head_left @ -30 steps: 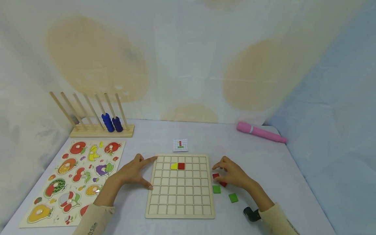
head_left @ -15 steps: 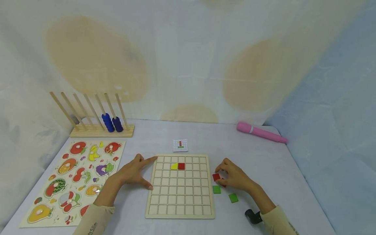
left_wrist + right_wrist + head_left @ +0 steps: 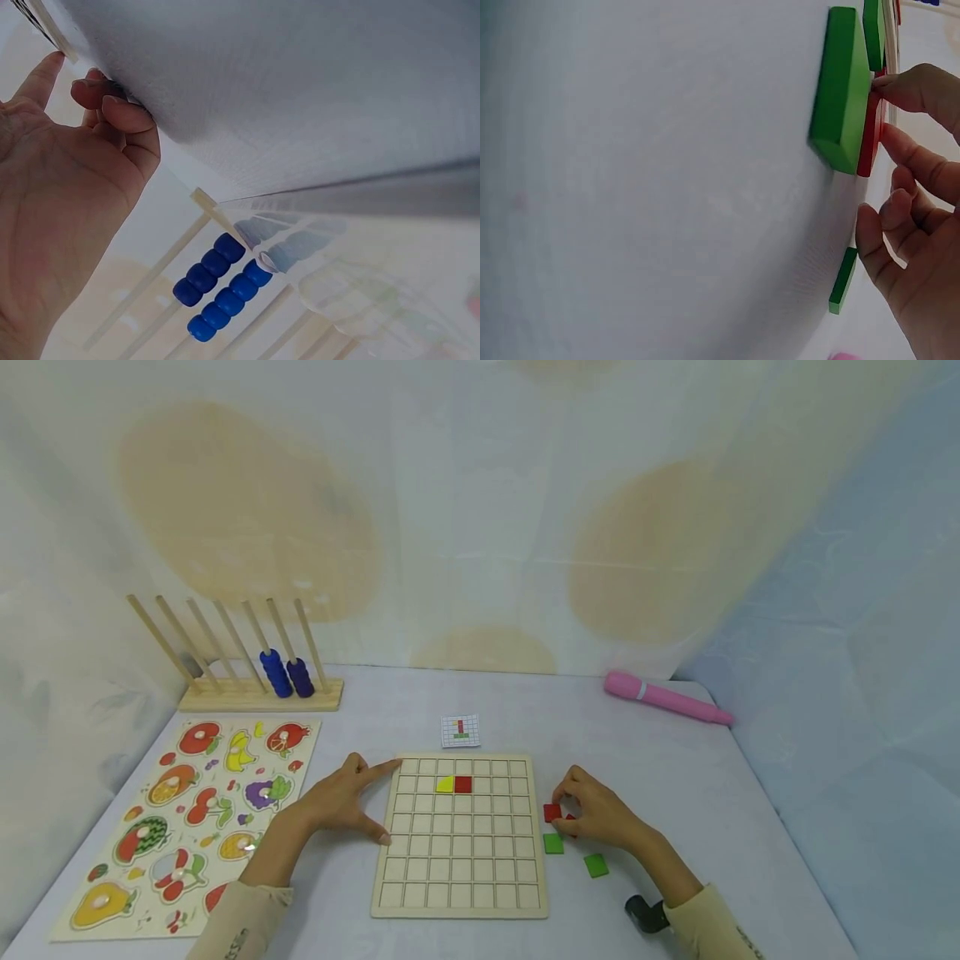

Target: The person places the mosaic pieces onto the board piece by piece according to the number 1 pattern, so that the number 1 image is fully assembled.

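Observation:
In the head view, my left hand [image 3: 337, 797] spreads thumb and index finger along the left side of a wooden grid board [image 3: 457, 917]; its other fingers are bent in the left wrist view. A yellow piece [image 3: 446, 784] and a red square [image 3: 463, 785] lie side by side in the board's cells. Right of the board, my right hand [image 3: 596, 810] brackets a red square tile [image 3: 552, 812] between thumb and index fingertips. Beside it, a second red tile [image 3: 572, 827] is mostly hidden under the hand. Two green tiles [image 3: 553, 843] lie below; the right wrist view shows another green tile [image 3: 844, 281].
A small pattern card [image 3: 460, 731] lies behind the board. At left are a fruit puzzle board [image 3: 217, 827] and a peg rack [image 3: 258, 695] with blue beads. A pink stick-like object [image 3: 667, 697] lies at the back right. A black object [image 3: 645, 913] sits by the right sleeve.
My right hand has shifted slightly right, its thumb and index fingertips coming to the left red tile's edges. My left hand and the board have stayed put.

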A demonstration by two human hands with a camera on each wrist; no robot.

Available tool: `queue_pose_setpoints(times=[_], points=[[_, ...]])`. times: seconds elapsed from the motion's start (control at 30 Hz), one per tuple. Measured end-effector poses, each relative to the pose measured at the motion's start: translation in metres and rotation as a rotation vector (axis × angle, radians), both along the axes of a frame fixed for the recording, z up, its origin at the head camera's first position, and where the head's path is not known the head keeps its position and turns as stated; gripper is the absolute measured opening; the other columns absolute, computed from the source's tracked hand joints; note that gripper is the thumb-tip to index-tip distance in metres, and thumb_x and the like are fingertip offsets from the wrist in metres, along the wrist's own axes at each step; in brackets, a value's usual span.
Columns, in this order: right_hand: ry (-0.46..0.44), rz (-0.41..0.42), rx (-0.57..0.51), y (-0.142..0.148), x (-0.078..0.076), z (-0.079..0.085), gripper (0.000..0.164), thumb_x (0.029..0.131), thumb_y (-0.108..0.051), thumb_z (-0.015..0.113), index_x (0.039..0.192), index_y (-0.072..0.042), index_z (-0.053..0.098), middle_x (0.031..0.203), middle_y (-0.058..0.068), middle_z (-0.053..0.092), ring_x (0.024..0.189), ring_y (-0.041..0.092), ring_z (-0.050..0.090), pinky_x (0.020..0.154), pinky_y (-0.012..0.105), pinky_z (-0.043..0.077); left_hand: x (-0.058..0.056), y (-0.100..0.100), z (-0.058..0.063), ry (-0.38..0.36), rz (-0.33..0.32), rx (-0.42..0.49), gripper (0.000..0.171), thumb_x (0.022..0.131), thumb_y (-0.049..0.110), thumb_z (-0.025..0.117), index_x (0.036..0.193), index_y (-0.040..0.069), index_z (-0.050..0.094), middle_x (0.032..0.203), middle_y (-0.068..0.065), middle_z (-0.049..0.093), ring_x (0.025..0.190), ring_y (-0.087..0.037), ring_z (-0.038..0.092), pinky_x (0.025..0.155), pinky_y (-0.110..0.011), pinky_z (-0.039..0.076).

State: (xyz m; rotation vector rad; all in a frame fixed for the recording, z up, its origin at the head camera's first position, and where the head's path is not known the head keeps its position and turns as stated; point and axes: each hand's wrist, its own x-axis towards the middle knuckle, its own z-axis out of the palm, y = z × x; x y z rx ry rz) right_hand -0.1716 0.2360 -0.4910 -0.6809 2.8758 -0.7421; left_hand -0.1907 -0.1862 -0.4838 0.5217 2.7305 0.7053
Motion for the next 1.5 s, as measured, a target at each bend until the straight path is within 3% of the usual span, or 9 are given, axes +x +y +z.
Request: queue_pose_setpoints(times=[0.43, 0.67, 1.0, 1.5], points=[[0.070, 0.049, -0.058, -0.005, 0.000, 0.010, 0.021, 0.077, -0.021, 0.083, 0.089, -0.016, 0.067, 0.094, -0.002, 0.051, 0.086, 0.013, 0.051, 0.075, 0.026, 0.046, 0.000, 0.000, 0.000, -0.010, 0.002, -0.005, 0.115, 0.053, 0.054, 0.093, 0.152, 0.026, 0.041, 0.101, -0.007, 0.036, 0.082, -0.020, 0.043, 0.066, -0.033, 0.036], [-0.007, 0.049, -0.113, -0.014, -0.002, 0.012, 0.020, 0.078, -0.020, 0.082, 0.090, -0.017, 0.066, 0.096, 0.000, 0.052, 0.088, 0.016, 0.050, 0.075, 0.025, 0.044, 0.000, 0.000, -0.001, -0.011, -0.001, -0.008, 0.115, 0.053, 0.055, 0.093, 0.152, 0.026, 0.041, 0.102, -0.007, 0.036, 0.083, -0.020, 0.043, 0.066, -0.033, 0.036], [0.014, 0.116, -0.144, -0.033, -0.007, 0.016, 0.020, 0.079, -0.020, 0.081, 0.093, -0.016, 0.067, 0.097, 0.000, 0.051, 0.087, 0.015, 0.050, 0.075, 0.026, 0.045, -0.001, 0.000, 0.000, -0.015, 0.012, -0.011, 0.115, 0.053, 0.055, 0.093, 0.152, 0.028, 0.040, 0.103, -0.008, 0.037, 0.082, -0.020, 0.043, 0.065, -0.033, 0.036], [-0.053, 0.115, -0.131, -0.067, -0.011, 0.018, 0.021, 0.079, -0.021, 0.081, 0.093, -0.017, 0.066, 0.097, 0.001, 0.048, 0.092, 0.015, 0.052, 0.081, 0.028, 0.047, 0.000, 0.001, -0.001, -0.016, 0.020, -0.010, 0.115, 0.053, 0.054, 0.093, 0.152, 0.028, 0.041, 0.103, -0.007, 0.037, 0.084, -0.020, 0.043, 0.066, -0.033, 0.036]])
